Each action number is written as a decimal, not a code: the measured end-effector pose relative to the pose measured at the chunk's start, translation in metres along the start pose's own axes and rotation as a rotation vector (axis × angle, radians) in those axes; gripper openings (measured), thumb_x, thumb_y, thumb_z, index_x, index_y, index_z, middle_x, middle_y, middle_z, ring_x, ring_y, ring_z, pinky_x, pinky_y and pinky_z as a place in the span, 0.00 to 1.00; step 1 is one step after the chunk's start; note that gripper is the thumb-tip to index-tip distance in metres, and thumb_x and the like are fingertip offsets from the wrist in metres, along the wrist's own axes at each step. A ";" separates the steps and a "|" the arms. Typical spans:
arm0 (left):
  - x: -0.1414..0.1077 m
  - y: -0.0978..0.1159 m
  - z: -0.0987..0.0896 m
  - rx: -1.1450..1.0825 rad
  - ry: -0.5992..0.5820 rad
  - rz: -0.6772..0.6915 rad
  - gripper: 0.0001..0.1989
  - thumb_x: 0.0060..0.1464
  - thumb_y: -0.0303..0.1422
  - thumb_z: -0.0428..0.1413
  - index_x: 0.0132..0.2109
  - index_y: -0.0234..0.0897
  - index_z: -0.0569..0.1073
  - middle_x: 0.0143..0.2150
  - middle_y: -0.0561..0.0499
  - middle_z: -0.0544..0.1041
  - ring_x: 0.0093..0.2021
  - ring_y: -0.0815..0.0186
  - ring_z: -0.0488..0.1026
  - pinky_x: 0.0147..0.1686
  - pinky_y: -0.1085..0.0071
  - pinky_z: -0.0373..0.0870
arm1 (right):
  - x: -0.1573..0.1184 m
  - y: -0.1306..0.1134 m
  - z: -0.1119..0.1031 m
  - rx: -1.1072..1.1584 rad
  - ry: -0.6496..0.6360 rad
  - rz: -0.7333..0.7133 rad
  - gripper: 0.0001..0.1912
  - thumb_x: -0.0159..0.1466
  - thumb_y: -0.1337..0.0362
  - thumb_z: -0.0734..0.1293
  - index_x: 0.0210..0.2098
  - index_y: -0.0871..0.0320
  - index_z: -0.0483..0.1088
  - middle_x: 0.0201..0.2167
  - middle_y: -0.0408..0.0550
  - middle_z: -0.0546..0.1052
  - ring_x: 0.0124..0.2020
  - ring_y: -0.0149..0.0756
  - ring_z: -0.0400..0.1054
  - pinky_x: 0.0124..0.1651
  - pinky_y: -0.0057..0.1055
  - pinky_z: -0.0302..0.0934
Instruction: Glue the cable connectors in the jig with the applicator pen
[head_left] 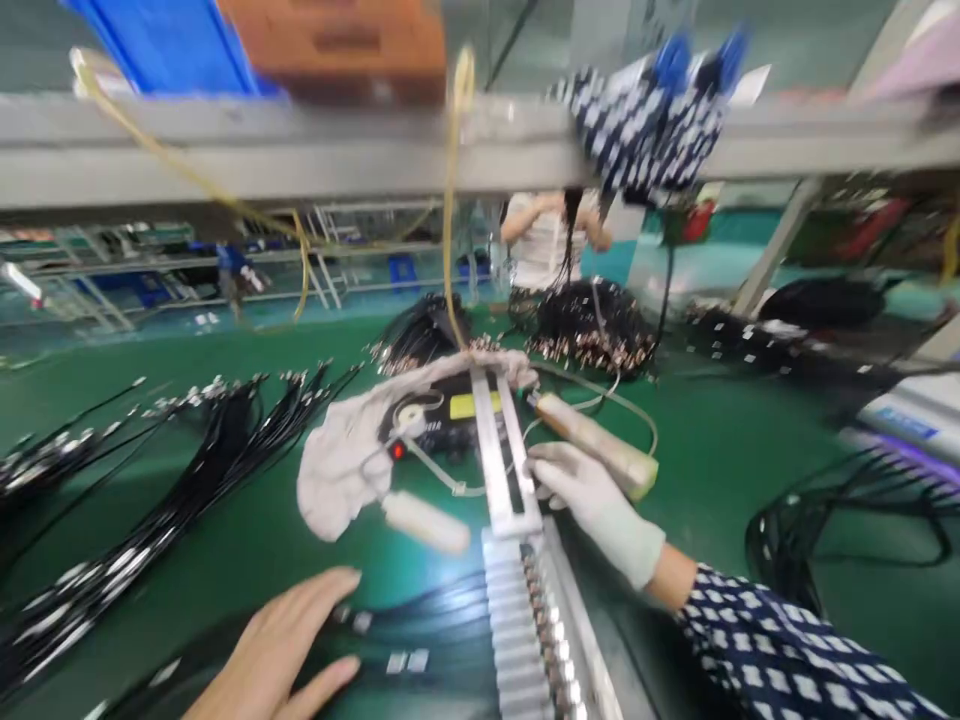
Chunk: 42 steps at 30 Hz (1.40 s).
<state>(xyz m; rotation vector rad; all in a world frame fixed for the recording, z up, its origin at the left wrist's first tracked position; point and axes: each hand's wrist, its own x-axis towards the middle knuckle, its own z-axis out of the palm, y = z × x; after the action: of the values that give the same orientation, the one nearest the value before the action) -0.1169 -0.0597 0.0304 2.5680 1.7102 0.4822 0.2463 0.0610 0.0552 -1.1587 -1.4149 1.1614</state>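
Observation:
My left hand [289,650], bare, is at the lower left with thumb and fingers apart, beside black cables [427,610] with white labels. Those cables run to a ridged metal fixture [517,630] holding a row of small connector ends. At the fixture's far end lies a slotted silver metal frame [495,460]. My right hand [600,505], in a white glove, has its fingers curled at the frame's right bar. Beyond the frame sits a black device [442,425] with a yellow label and a red light, partly wrapped in white cloth [337,480].
Two pale-handled tools, one on the left [427,522] and one on the right [600,440], flank the frame. Cable bundles [202,470] lie left; heaps [592,320] lie behind. A white device [915,420] stands right. Overhead runs a shelf [337,150]. A person [551,235] is beyond.

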 end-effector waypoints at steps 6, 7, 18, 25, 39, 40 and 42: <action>0.024 0.014 -0.037 -0.027 -0.516 -0.090 0.45 0.47 0.52 0.62 0.66 0.39 0.55 0.63 0.39 0.63 0.61 0.48 0.62 0.58 0.55 0.62 | -0.050 0.036 -0.004 0.107 0.093 0.050 0.20 0.60 0.49 0.67 0.43 0.59 0.69 0.36 0.49 0.76 0.29 0.31 0.68 0.29 0.28 0.61; 0.028 0.016 -0.039 -0.022 -0.562 -0.098 0.44 0.47 0.50 0.63 0.65 0.39 0.55 0.61 0.39 0.64 0.59 0.49 0.63 0.56 0.55 0.62 | -0.049 0.037 -0.003 0.101 0.080 0.045 0.20 0.60 0.49 0.67 0.42 0.59 0.70 0.35 0.49 0.76 0.29 0.32 0.67 0.29 0.28 0.61; 0.057 0.031 -0.054 -0.171 -0.776 -0.002 0.04 0.52 0.33 0.51 0.30 0.39 0.65 0.35 0.51 0.69 0.38 0.63 0.67 0.40 0.69 0.63 | -0.048 0.037 0.001 -0.218 0.036 -0.174 0.13 0.65 0.56 0.61 0.41 0.57 0.71 0.38 0.50 0.76 0.38 0.40 0.71 0.43 0.38 0.66; 0.065 0.034 -0.064 -0.305 -0.995 -0.119 0.15 0.55 0.47 0.52 0.35 0.39 0.67 0.28 0.54 0.72 0.28 0.65 0.71 0.25 0.73 0.63 | -0.053 0.035 0.007 -0.506 0.012 -0.272 0.11 0.63 0.63 0.63 0.44 0.54 0.72 0.52 0.51 0.70 0.56 0.48 0.63 0.61 0.45 0.56; 0.070 0.032 -0.067 -0.375 -1.064 -0.191 0.19 0.57 0.49 0.51 0.33 0.38 0.70 0.25 0.54 0.69 0.25 0.68 0.66 0.24 0.74 0.61 | -0.051 0.036 0.005 -0.604 0.000 -0.251 0.12 0.63 0.64 0.62 0.46 0.55 0.71 0.47 0.49 0.72 0.47 0.43 0.69 0.52 0.38 0.62; 0.073 0.033 -0.069 -0.385 -1.073 -0.190 0.21 0.58 0.51 0.50 0.32 0.37 0.71 0.25 0.54 0.68 0.25 0.68 0.65 0.25 0.74 0.60 | -0.051 0.036 0.005 -0.606 -0.001 -0.248 0.12 0.63 0.64 0.62 0.45 0.55 0.71 0.47 0.49 0.72 0.46 0.43 0.69 0.51 0.38 0.62; 0.080 0.036 -0.075 -0.397 -1.046 -0.183 0.25 0.58 0.53 0.49 0.29 0.36 0.73 0.24 0.54 0.66 0.25 0.69 0.62 0.26 0.74 0.58 | -0.051 0.036 0.005 -0.609 -0.004 -0.244 0.11 0.63 0.64 0.62 0.45 0.55 0.71 0.46 0.49 0.72 0.44 0.42 0.70 0.49 0.37 0.63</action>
<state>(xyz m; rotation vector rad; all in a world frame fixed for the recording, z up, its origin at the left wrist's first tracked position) -0.0760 -0.0137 0.1276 1.7852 1.2365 -0.4337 0.2508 0.0140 0.0146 -1.3355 -1.9239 0.5692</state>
